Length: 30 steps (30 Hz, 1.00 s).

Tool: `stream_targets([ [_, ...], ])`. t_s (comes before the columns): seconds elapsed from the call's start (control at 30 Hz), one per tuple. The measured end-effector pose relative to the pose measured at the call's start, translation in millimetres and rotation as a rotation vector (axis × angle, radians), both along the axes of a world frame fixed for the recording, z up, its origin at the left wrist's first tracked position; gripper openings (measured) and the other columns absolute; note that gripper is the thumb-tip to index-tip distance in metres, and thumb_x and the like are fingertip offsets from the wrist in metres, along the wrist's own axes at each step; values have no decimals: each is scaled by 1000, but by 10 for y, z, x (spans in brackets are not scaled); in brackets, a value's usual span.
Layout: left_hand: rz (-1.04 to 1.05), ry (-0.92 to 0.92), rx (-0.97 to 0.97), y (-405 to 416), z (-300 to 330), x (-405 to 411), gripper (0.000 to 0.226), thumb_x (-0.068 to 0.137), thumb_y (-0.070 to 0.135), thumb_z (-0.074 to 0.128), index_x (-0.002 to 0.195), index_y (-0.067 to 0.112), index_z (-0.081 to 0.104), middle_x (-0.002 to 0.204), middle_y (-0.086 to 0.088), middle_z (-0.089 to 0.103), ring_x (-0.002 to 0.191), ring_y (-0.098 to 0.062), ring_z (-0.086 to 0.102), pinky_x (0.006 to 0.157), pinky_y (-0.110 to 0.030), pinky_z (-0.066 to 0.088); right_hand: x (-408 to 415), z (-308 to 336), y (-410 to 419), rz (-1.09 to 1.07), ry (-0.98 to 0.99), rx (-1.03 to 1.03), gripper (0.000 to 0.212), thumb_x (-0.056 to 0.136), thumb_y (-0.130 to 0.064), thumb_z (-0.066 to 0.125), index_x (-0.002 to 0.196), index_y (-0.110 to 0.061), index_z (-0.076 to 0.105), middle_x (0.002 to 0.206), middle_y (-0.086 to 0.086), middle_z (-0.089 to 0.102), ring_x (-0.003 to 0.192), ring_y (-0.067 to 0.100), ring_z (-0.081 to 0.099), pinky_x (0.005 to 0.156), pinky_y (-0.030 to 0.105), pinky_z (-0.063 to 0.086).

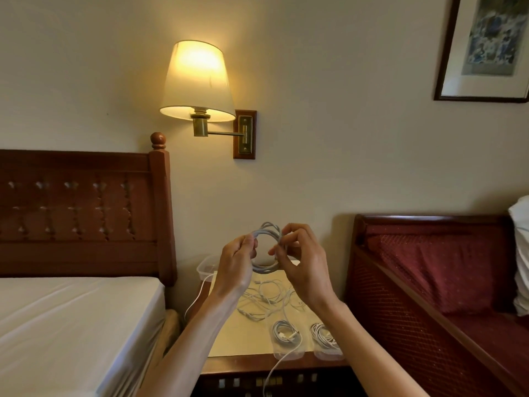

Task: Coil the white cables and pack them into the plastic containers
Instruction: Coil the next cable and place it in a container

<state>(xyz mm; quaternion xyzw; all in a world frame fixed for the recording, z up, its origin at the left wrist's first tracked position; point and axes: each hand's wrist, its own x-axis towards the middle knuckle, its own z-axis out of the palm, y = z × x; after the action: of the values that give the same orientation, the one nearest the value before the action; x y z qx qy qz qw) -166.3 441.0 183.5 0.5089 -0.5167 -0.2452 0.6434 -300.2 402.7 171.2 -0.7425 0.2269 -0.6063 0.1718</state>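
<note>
A coiled white cable (267,228) is held up in the air above the nightstand. My left hand (235,265) pinches the coil's left side; my right hand (303,265) pinches its right side, fingers curled round the loops. Below them, loose white cables (266,299) lie tangled on the yellow nightstand top (229,339). Two clear plastic containers stand at the front right, one (287,338) and the other (326,339), each with a coiled cable inside. A third clear container (206,266) sits at the back left, partly hidden by my left hand.
A bed (71,319) with a wooden headboard is on the left, and a red upholstered bench (435,282) on the right. A lit wall lamp (197,81) hangs above. One cable (274,371) trails over the nightstand's front edge, another (197,296) off its left side.
</note>
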Motion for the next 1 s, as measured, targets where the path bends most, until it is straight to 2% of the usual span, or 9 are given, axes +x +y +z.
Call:
stream_targets([
  [0.13, -14, 45, 36, 21, 13, -14, 35, 104, 28, 38, 85, 10, 60, 74, -1, 47, 71, -15, 42, 65, -28, 35, -132, 113, 67, 337, -154, 384, 52, 78, 7, 71, 103, -18, 33, 117, 15, 55, 81, 35, 72, 75, 52, 58],
  [0.23, 11, 86, 49, 2, 16, 14, 34, 104, 27, 38, 87, 8, 61, 75, -4, 49, 74, -18, 43, 66, -30, 35, -238, 123, -6, 631, -128, 522, 61, 71, 19, 60, 111, -19, 34, 124, 24, 50, 94, 43, 66, 83, 58, 50],
  [0.37, -29, 89, 78, -2, 10, 38, 35, 105, 26, 37, 86, 7, 60, 69, -2, 42, 72, -17, 39, 65, -28, 31, -239, 80, -43, 522, 36, 422, 57, 76, 21, 63, 113, -14, 38, 123, 18, 47, 92, 30, 66, 77, 38, 55],
  [0.53, -107, 241, 126, -19, -57, 74, 36, 104, 26, 41, 78, 11, 60, 53, 8, 43, 65, -15, 36, 70, -34, 27, -262, 23, -51, 421, 79, 387, 64, 76, 21, 66, 119, -19, 40, 120, 18, 45, 84, 23, 65, 74, 31, 55],
  [0.7, -222, 352, 179, -9, -75, 79, 35, 102, 24, 44, 74, 15, 63, 57, 7, 52, 61, -13, 42, 64, -32, 28, -377, 9, -64, 621, 15, 563, 69, 70, 18, 74, 127, -10, 47, 102, 16, 60, 84, 24, 64, 77, 34, 56],
  [0.77, -342, 379, 233, 3, -59, 74, 35, 102, 24, 41, 73, 17, 59, 54, 8, 47, 57, -12, 38, 61, -32, 25, -415, 7, -83, 723, 21, 662, 67, 68, 11, 78, 128, -5, 53, 99, 17, 66, 87, 28, 64, 83, 38, 55],
  [0.83, -435, 430, 294, 14, -55, 85, 33, 102, 22, 39, 74, 17, 56, 53, 8, 48, 57, -13, 37, 60, -32, 23, -440, -15, -101, 800, 60, 727, 64, 69, 7, 77, 129, -1, 56, 101, 19, 70, 96, 34, 63, 94, 48, 49],
  [0.93, -515, 556, 337, -13, -83, 119, 26, 98, 19, 42, 79, 15, 59, 63, 3, 54, 67, -16, 43, 70, -35, 29, -466, -9, -105, 850, 130, 701, 56, 76, 14, 68, 129, 2, 56, 103, 19, 72, 108, 45, 55, 102, 61, 39],
  [1.0, -519, 559, 342, -39, -87, 148, 30, 98, 20, 41, 76, 16, 61, 68, 1, 47, 65, -15, 44, 71, -34, 28, -478, 46, -89, 827, 163, 669, 51, 75, 14, 69, 123, 1, 61, 100, 18, 73, 102, 41, 60, 97, 56, 45],
])
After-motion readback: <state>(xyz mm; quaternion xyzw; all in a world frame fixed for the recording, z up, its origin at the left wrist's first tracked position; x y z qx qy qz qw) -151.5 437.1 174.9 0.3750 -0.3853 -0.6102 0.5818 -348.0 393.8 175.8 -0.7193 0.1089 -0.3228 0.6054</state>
